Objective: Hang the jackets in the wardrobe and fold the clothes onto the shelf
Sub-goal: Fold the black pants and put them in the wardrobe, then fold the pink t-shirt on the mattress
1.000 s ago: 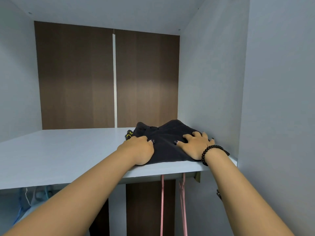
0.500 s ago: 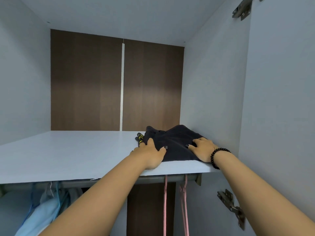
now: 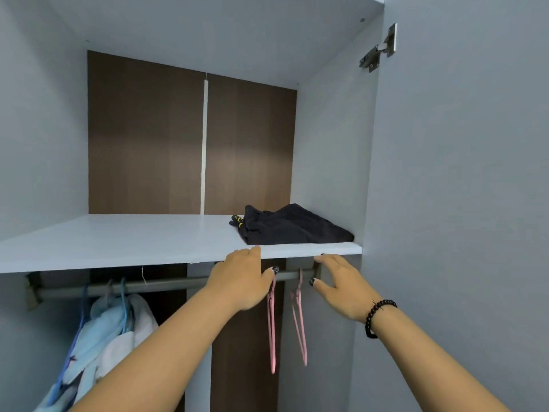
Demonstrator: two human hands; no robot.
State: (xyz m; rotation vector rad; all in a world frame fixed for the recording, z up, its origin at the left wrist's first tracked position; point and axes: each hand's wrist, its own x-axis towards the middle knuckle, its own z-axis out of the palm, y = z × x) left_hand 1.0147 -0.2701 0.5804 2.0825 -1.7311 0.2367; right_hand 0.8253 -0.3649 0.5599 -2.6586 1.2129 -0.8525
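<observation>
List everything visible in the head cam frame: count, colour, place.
folded black garment with yellow marks: 1, black, right end of the shelf, against the side wall
pale grey wardrobe shelf: 1, pale grey, across the middle
grey metal hanging rail: 1, grey, under the shelf
empty pink hangers: 2, pink, on the rail, right side
hung light blue and white clothes: count unclear, lower left, on blue hangers
metal door hinge: 1, silver, top right
black bead bracelet: 1, right wrist
left hand: open, below the shelf edge
right hand: open, below the shelf edge

Matt black cloth (image 3: 292,226), smooth shelf (image 3: 124,242)
</observation>
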